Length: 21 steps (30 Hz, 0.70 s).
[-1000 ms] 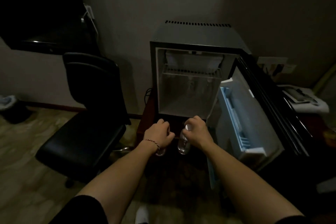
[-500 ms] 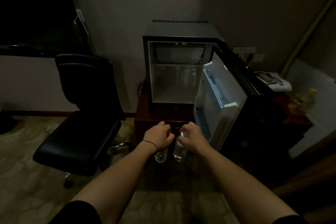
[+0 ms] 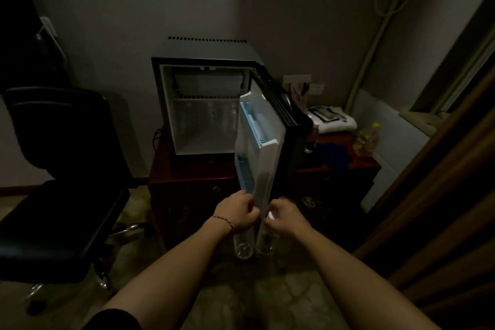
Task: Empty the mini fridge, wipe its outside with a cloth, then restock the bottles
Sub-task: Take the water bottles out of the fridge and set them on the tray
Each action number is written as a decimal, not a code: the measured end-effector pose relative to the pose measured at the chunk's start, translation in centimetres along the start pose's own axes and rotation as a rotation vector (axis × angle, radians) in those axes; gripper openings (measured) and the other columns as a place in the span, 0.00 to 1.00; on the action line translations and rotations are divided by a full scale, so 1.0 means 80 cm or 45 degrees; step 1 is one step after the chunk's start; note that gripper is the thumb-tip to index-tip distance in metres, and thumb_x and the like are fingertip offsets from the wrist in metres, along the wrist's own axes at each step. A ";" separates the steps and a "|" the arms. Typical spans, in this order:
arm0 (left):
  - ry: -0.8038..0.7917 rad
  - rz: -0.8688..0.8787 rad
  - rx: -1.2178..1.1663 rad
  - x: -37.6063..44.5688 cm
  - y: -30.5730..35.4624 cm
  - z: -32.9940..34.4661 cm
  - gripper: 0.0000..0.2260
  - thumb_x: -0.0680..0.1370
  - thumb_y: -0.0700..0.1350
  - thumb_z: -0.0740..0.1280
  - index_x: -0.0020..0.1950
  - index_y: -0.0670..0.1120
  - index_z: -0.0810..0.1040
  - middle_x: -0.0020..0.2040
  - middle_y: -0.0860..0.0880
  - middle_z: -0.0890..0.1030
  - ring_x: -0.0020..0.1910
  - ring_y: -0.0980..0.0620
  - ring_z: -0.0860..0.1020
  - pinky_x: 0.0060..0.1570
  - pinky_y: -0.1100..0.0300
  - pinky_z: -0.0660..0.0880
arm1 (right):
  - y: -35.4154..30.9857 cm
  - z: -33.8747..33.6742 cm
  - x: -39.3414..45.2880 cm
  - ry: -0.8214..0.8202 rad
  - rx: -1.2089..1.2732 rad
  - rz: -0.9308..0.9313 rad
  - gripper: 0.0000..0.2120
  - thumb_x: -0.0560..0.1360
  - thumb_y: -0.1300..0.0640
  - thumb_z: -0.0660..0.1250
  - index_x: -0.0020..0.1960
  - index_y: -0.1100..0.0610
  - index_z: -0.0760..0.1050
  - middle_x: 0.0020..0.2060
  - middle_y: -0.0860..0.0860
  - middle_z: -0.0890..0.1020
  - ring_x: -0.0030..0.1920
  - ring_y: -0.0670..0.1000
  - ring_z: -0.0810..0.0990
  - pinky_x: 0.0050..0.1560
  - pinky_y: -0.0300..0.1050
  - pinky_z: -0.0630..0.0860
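Note:
The black mini fridge [image 3: 211, 48] stands on a dark red cabinet [image 3: 187, 174], its door [image 3: 263, 147] swung open toward me. Inside, faint shapes of clear bottles [image 3: 211, 120] show below the wire shelf. My left hand [image 3: 237, 213] grips the top of one clear plastic bottle [image 3: 243, 245] that hangs down from it. My right hand [image 3: 285, 215] grips a second clear bottle [image 3: 265, 241] by its white-capped neck. Both hands are close together just below the door's lower edge.
A black office chair [image 3: 61, 169] stands at the left. To the right of the fridge, a low red table [image 3: 345, 161] holds a folded white towel [image 3: 334, 120] and yellow-capped bottles [image 3: 368, 136]. A wooden panel [image 3: 442, 195] runs along the right edge.
The view has shifted back and to the right. Both hands, each still holding a bottle, now sit below the door's lower edge instead of in front of the fridge opening.

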<state>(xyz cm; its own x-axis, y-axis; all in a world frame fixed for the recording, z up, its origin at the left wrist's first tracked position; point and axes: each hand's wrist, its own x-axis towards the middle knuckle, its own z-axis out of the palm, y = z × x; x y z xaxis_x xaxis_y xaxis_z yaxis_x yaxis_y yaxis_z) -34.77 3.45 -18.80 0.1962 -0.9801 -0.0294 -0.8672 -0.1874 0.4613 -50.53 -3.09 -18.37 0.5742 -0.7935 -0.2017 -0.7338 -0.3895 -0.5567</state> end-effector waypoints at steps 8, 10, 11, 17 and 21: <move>-0.027 -0.099 -0.123 0.029 0.106 0.046 0.05 0.79 0.53 0.66 0.50 0.53 0.75 0.49 0.54 0.75 0.45 0.57 0.76 0.43 0.61 0.76 | 0.111 -0.090 0.002 -0.033 -0.093 -0.029 0.11 0.74 0.58 0.73 0.48 0.46 0.73 0.51 0.45 0.71 0.51 0.45 0.75 0.41 0.34 0.70; -0.058 -0.142 -0.144 0.037 0.137 0.069 0.04 0.79 0.53 0.65 0.51 0.54 0.74 0.47 0.54 0.76 0.43 0.57 0.77 0.43 0.60 0.77 | 0.135 -0.114 0.008 -0.049 -0.117 -0.040 0.10 0.74 0.57 0.73 0.50 0.48 0.74 0.53 0.46 0.70 0.54 0.46 0.73 0.42 0.34 0.69; -0.061 -0.149 -0.152 0.043 0.154 0.080 0.05 0.80 0.53 0.64 0.51 0.54 0.73 0.47 0.54 0.75 0.43 0.57 0.76 0.43 0.60 0.76 | 0.147 -0.126 0.013 -0.050 -0.129 -0.045 0.10 0.74 0.57 0.73 0.52 0.49 0.75 0.54 0.46 0.71 0.55 0.46 0.74 0.44 0.35 0.71; 0.093 -0.172 -0.120 0.099 0.239 0.099 0.05 0.79 0.53 0.64 0.48 0.54 0.74 0.51 0.53 0.72 0.44 0.55 0.74 0.45 0.58 0.75 | 0.204 -0.182 0.034 0.056 -0.160 -0.064 0.13 0.74 0.57 0.73 0.57 0.52 0.77 0.55 0.48 0.71 0.55 0.47 0.74 0.55 0.42 0.75; 0.127 -0.197 0.001 0.147 0.268 0.099 0.06 0.80 0.54 0.62 0.50 0.52 0.74 0.53 0.52 0.73 0.43 0.55 0.74 0.43 0.58 0.73 | 0.235 -0.213 0.055 0.094 -0.084 -0.036 0.11 0.74 0.58 0.73 0.54 0.50 0.75 0.56 0.48 0.71 0.54 0.47 0.73 0.52 0.42 0.76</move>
<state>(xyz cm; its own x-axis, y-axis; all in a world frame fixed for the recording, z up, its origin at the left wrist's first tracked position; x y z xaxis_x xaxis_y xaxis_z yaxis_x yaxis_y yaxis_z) -54.65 -12.63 -16.32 0.3718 -0.9282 -0.0122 -0.8235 -0.3359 0.4571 -67.98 -21.88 -15.95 0.5686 -0.8131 -0.1251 -0.7413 -0.4404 -0.5065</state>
